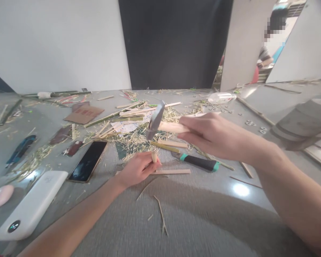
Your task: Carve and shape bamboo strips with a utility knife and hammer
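Observation:
My right hand (207,134) is closed around the pale wooden handle of a hammer (155,121), whose metal head is raised above my left hand (139,167). The fingers of that left hand pinch a short, pale wooden rod (154,157), standing upright with its top end showing. Its lower end is hidden by the fingers. Beneath them a flat wooden strip (173,171) lies on the table, partly covered by the hand. To the right of the strip is a tool with a black and teal handle (200,162).
Wood shavings (139,142) and thin strips litter the table's middle. On the left are a phone (88,161), a white power bank (32,205) and a blue-handled cutter (21,150). A clear bottle (221,98) lies near the back. Another person (266,59) sits beyond the partition.

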The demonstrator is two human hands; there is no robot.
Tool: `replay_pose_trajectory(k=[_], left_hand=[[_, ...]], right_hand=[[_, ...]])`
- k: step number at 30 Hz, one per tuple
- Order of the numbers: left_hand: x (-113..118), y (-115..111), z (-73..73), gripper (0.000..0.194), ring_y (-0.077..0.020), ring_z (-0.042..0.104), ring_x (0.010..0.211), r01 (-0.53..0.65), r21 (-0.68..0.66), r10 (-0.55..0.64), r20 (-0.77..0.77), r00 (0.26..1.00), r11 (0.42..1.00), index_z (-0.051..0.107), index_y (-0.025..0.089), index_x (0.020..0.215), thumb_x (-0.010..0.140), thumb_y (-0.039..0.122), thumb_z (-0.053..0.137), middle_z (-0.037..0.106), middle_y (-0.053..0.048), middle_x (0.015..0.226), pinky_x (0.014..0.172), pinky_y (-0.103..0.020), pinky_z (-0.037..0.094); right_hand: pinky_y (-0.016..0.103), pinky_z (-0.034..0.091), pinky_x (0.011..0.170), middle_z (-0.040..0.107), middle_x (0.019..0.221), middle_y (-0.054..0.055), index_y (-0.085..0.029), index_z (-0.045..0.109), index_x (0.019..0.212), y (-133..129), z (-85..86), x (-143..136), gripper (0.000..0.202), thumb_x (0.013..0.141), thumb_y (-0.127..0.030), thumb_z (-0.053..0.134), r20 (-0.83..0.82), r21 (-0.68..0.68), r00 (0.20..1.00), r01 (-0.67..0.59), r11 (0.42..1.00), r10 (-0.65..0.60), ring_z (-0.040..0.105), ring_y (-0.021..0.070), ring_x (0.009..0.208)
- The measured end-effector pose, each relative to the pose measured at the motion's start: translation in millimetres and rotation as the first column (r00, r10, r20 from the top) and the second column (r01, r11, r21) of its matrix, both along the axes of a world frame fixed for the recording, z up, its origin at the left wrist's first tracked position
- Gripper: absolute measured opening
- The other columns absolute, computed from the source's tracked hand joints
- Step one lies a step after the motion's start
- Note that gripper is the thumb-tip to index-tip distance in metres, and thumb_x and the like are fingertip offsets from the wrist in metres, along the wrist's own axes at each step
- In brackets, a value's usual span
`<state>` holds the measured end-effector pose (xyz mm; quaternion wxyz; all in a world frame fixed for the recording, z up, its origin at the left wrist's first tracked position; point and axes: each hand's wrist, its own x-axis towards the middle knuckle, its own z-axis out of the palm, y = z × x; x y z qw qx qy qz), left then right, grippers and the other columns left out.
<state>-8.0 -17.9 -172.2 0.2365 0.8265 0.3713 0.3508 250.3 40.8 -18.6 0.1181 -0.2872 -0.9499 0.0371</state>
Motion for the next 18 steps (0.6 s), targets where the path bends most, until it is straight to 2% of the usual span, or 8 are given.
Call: replay_pose_trajectory(k=[3,7,8,11,12,13,16,18], left_hand=[[-0.5,0.6,-0.5,0.026,-0.0154,0.065,0.072,-0.006,0.005,0.006,0.002,1.0,1.0,0.064,0.02,0.088,0.108,0.029,0.049,0.07,-0.002,0.081,0.07,-0.027,0.046],[-1.3,1.5,-2.0,0.023,-0.0151,0.066,0.075,0.009,0.013,-0.009,0.004,1.0,1.0,0.063,0.02,0.089,0.107,0.024,0.049,0.071,-0.002,0.083,0.074,-0.027,0.047],[-1.4,1.7,-2.6,0.022,-0.0149,0.066,0.075,0.016,0.015,-0.016,0.004,1.0,1.0,0.062,0.02,0.089,0.107,0.023,0.049,0.071,-0.002,0.084,0.074,-0.026,0.047],[-1.6,2.3,-3.8,0.021,-0.0153,0.066,0.078,0.027,0.027,-0.027,0.003,1.0,0.999,0.062,0.02,0.09,0.106,0.023,0.05,0.071,-0.002,0.085,0.076,-0.027,0.046],[-1.4,2.5,-3.8,0.021,-0.0153,0.066,0.078,0.029,0.029,-0.029,0.002,1.0,0.999,0.062,0.02,0.09,0.107,0.023,0.05,0.071,-0.002,0.086,0.076,-0.027,0.046],[-1.2,2.6,-3.7,0.021,-0.0152,0.065,0.078,0.031,0.029,-0.031,0.001,1.0,0.999,0.062,0.02,0.09,0.107,0.024,0.05,0.071,-0.002,0.086,0.076,-0.027,0.046],[-0.2,2.5,-2.1,0.023,-0.0143,0.064,0.074,0.031,0.023,-0.031,0.0,1.0,0.999,0.06,0.02,0.088,0.108,0.025,0.051,0.068,-0.001,0.082,0.074,-0.026,0.046],[0.5,2.3,-1.1,0.024,-0.0142,0.063,0.073,0.03,0.019,-0.03,-0.003,1.0,0.999,0.06,0.02,0.087,0.108,0.026,0.05,0.068,-0.001,0.081,0.073,-0.026,0.045]], right_hand=[[0.033,0.023,0.055,0.044,0.057,-0.005,-0.024,0.041,0.078,1.6,-3.2,3.6,0.035,0.107,-0.041,0.046,0.074,-0.03,0.997,-0.013,0.999,0.015,0.036,0.0121,0.05],[0.033,0.024,0.056,0.036,0.058,-0.005,-0.025,0.031,0.076,3.4,-3.4,6.7,0.038,0.107,-0.043,0.045,-0.155,0.067,0.986,0.077,0.995,-0.065,0.03,0.0122,0.052],[0.033,0.023,0.055,0.036,0.058,-0.005,-0.025,0.031,0.076,3.2,-3.7,6.6,0.039,0.107,-0.043,0.045,-0.146,0.058,0.987,0.072,0.996,-0.063,0.03,0.0121,0.052],[0.033,0.022,0.054,0.044,0.058,-0.004,-0.024,0.04,0.077,1.7,-3.7,5.7,0.036,0.107,-0.044,0.047,0.061,-0.007,0.998,0.009,1.0,-0.008,0.036,0.0123,0.049],[0.033,0.021,0.054,0.045,0.058,-0.004,-0.024,0.041,0.077,1.0,-3.2,5.5,0.036,0.107,-0.044,0.048,0.086,-0.001,0.996,-0.003,1.0,0.003,0.037,0.0124,0.049],[0.033,0.022,0.053,0.044,0.058,-0.005,-0.025,0.04,0.076,0.1,-2.3,5.4,0.036,0.107,-0.043,0.048,0.058,0.031,0.998,0.0,1.0,-0.001,0.036,0.0124,0.048],[0.033,0.021,0.054,0.035,0.054,-0.006,-0.025,0.032,0.075,-2.4,-0.8,5.7,0.037,0.107,-0.037,0.046,-0.173,0.152,0.984,0.065,0.986,-0.038,0.028,0.012,0.048],[0.033,0.021,0.054,0.035,0.054,-0.007,-0.025,0.035,0.076,-3.4,-2.3,6.1,0.036,0.107,-0.038,0.046,-0.171,0.15,0.985,0.058,0.987,-0.032,0.027,0.0117,0.047]])
